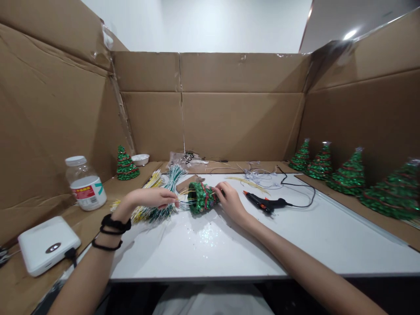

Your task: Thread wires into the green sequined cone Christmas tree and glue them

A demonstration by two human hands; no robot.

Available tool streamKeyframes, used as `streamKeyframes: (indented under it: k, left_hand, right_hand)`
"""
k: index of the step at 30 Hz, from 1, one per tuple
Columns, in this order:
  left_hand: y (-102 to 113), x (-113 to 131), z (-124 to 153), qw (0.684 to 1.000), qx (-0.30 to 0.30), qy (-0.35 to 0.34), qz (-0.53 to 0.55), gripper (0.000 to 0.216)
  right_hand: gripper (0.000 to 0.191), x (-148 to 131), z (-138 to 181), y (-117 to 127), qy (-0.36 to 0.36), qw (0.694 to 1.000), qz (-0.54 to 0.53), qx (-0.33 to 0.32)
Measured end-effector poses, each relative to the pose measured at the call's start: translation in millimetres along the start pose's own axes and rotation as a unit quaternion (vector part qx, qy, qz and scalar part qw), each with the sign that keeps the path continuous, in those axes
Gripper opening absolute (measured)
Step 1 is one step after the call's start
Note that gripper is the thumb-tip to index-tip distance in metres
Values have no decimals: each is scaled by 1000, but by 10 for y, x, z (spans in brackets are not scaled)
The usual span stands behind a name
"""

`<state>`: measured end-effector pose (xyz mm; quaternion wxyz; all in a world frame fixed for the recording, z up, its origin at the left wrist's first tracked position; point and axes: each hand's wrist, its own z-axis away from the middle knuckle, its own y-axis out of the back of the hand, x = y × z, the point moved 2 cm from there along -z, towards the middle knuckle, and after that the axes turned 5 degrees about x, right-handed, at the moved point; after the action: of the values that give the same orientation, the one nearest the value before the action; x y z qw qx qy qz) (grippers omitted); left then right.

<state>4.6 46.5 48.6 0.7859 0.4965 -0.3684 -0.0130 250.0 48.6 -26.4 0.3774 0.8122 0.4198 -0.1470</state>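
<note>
A small green glittery Christmas tree [201, 199] lies on its side above the white tabletop [197, 258], its hollow base facing left and thin wires coming out of it. My right hand [229, 199] has its fingers closed round the tree's tip end. To the left, my left hand [160, 197] pinches the thin wires [184, 204] that run out of the base. Beneath and behind the left hand lie bundles of green, white and yellow wires [160, 213]. Loose glitter [204, 240] is scattered in front of the tree.
A glue gun [264, 203] with a black cord lies right of my right hand. Several finished trees [348, 173] line the right side; another tree [126, 164] stands back left. At left are a plastic jar [85, 186] and a white box [49, 245]. Cardboard walls [243, 118] enclose the table.
</note>
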Motion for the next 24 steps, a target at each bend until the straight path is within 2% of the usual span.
streamKeyframes:
  k: [4,7,9,17,24]
  left_hand:
    - [85,-41,68,1000,-12,-26,-12,39]
    - [38,-23,51,999,-44,-1,-22,43]
    - [-17,2,-5,999,-36,9,-2,41]
    - [-325,85,-412,992,117,-36,37,30]
    - [-582,40,-631,960,273,-60,18,23]
  right_hand:
    - [26,41,-13,-8,2,1000,-3,8]
    - [26,47,-18,-13,-1,1000,-5,7]
    - [27,39,-19,-10,-1,1000,-9,5]
    - [26,10,-16,-5,13,1000,-18,1]
    - [23,30,17,-38,54,999,-5,1]
